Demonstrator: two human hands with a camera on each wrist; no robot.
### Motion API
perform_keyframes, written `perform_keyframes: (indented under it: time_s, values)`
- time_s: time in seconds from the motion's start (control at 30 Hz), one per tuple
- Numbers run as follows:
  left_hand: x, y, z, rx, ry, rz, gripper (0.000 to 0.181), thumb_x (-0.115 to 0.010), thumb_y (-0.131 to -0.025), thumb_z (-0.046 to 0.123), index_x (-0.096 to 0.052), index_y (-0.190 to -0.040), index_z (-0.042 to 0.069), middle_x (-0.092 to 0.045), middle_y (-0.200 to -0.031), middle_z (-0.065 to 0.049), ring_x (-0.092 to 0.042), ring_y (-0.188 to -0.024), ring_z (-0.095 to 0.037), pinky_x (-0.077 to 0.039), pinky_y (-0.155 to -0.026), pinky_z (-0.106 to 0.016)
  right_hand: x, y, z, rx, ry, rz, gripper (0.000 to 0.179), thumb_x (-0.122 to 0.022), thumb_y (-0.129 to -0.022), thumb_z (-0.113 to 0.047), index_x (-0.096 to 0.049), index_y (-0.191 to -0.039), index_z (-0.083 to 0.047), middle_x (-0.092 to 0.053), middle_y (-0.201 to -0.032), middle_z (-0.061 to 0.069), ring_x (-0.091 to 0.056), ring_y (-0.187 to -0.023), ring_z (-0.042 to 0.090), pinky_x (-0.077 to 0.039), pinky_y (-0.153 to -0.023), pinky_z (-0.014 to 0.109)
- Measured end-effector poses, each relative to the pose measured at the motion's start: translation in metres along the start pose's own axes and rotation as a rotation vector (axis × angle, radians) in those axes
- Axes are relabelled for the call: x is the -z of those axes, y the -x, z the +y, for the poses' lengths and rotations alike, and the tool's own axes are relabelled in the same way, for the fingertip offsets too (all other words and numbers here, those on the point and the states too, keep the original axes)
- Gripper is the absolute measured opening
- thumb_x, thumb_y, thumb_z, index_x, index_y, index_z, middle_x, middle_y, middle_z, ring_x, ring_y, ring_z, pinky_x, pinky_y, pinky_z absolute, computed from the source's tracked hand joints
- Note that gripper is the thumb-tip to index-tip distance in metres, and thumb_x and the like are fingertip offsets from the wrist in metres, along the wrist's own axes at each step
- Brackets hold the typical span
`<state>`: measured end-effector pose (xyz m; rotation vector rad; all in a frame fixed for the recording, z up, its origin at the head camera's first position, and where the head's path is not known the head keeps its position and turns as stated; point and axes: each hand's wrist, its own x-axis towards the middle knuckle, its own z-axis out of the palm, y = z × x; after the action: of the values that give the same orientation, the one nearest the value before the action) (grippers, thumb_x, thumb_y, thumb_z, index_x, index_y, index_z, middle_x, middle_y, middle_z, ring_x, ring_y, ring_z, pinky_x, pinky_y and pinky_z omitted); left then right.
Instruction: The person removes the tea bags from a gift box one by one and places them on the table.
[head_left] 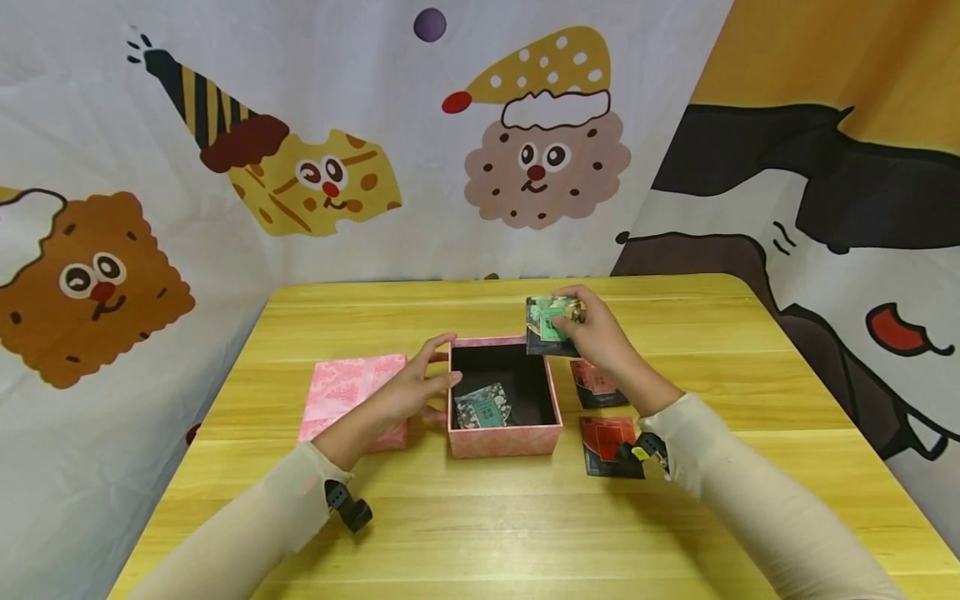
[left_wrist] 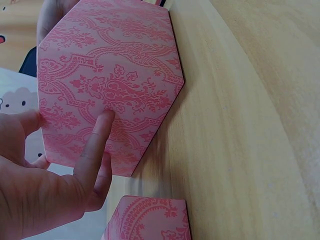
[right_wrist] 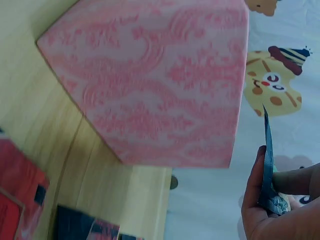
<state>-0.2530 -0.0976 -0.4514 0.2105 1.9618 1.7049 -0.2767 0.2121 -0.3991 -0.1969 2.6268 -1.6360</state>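
A pink patterned box [head_left: 504, 442] with a dark inside stands lidless mid-table. My left hand [head_left: 408, 387] holds its left wall, thumb over the rim and fingers against the outside; the left wrist view shows a fingertip on the patterned wall [left_wrist: 120, 75]. One flat packet with a teal label [head_left: 483, 407] lies inside, toward the near left corner. Above the box's far right corner, my right hand [head_left: 600, 329] pinches a flat packet with a green label [head_left: 543, 325]. Seen edge-on in the right wrist view, this packet [right_wrist: 268, 160] sits between thumb and fingers.
The pink lid [head_left: 337, 385] lies left of the box, partly behind the left forearm. Right of the box are a pinkish-red packet [head_left: 597, 385] and, nearer, a red packet [head_left: 606, 437], partly covered by the right wrist's camera. A printed cloth [head_left: 420, 250] hangs behind the wooden table [head_left: 480, 525].
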Motion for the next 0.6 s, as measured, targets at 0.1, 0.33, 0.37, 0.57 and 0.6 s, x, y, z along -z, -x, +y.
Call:
perform_keyframes:
  time_s: [0.1,0.33,0.37,0.57,0.6]
  values:
    - [0.0,-0.001,0.0,-0.004,0.0,-0.005,0.069,-0.064,-0.104,0.022,-0.026,-0.159,0.041,-0.021,-0.164,-0.014,-0.053,-0.131,-0.049,-0.063,-0.073,-0.049,0.007,-0.003,0.004,-0.009,-0.001,0.016,0.041,-0.057,-0.105,-0.004,-0.047,-0.144,-0.001,-0.055,-0.091,0.015,-0.046,-0.062,0.014,-0.042,-0.055,0.028]
    - [0.0,-0.001,-0.001,-0.001,-0.002,-0.007,0.068,-0.061,-0.106,0.018,-0.026,-0.159,0.04,-0.019,-0.166,-0.017,-0.054,-0.129,-0.048,-0.063,-0.073,-0.049,0.023,-0.007,0.018,-0.065,-0.001,0.034,0.043,-0.056,-0.106,-0.008,-0.047,-0.148,-0.006,-0.045,-0.089,0.011,-0.037,-0.064,0.015,-0.036,-0.057,0.03]
    - [0.0,-0.001,-0.001,-0.001,-0.002,-0.007,0.067,-0.06,-0.106,0.018,-0.026,-0.159,0.04,-0.019,-0.166,-0.017,-0.054,-0.129,-0.048,-0.063,-0.073,-0.05,0.025,-0.008,0.021,-0.072,0.006,0.036,0.043,-0.056,-0.107,-0.009,-0.047,-0.149,-0.007,-0.045,-0.091,0.012,-0.036,-0.064,0.016,-0.036,-0.057,0.03]
    - [0.0,-0.001,-0.001,-0.001,-0.01,0.0,0.067,-0.061,-0.106,0.018,-0.026,-0.159,0.041,-0.02,-0.165,-0.015,-0.053,-0.131,-0.048,-0.063,-0.074,-0.051,0.034,-0.01,0.035,-0.097,0.011,0.052,0.043,-0.054,-0.108,-0.011,-0.046,-0.15,-0.009,-0.045,-0.097,0.011,-0.031,-0.059,0.014,-0.034,-0.055,0.029]
    - [0.0,-0.001,-0.001,0.0,-0.01,0.001,0.067,-0.061,-0.106,0.019,-0.026,-0.159,0.042,-0.02,-0.165,-0.015,-0.053,-0.131,-0.048,-0.063,-0.074,-0.051,0.036,-0.011,0.038,-0.101,0.005,0.055,0.043,-0.054,-0.108,-0.01,-0.046,-0.15,-0.009,-0.045,-0.095,0.011,-0.03,-0.057,0.013,-0.034,-0.054,0.029]
